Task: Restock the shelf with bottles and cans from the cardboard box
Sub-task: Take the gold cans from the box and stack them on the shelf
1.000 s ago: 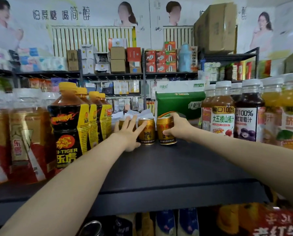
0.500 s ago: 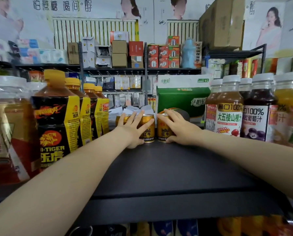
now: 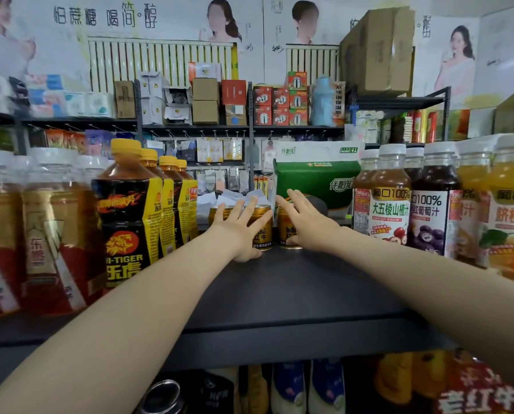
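Far back on the shelf, left hand and right hand press splayed fingers against upright gold cans.

Shelf: a dark matte shelf whose front lip runs across the view, with bare board showing in the middle foreground.
Centre rear: three gold cans stand upright, side by side, close together.
Left: yellow-capped Hi-Tiger bottles stand in file from front to back. Just beyond them, at the far left, are white-capped amber bottles with red labels.
Right: white-capped juice bottles stand upright, shoulder to shoulder: a hawthorn bottle, a dark grape bottle and an orange bottle.
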